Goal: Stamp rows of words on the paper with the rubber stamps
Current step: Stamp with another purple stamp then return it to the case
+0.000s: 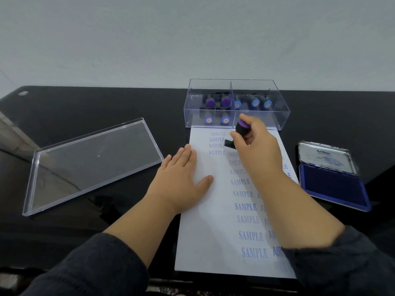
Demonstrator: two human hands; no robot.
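- Paper: white sheet, flat on the black glossy table. A long column of blue "SAMPLE" prints runs nearly top to bottom, with a second column partly hidden under the right forearm. The left strip is bare; judged well along, not finished.
- Right hand: fingers curled round a stamp with a black body and purple cap, base on or just above the upper rows; contact cannot be told.
- Left hand: flat, fingers straight, pressing the sheet's left edge.
- Clear rigid box beyond the sheet holds more stamps; its lid lies left.
- Ink pad: open metal tin, dark blue, right.
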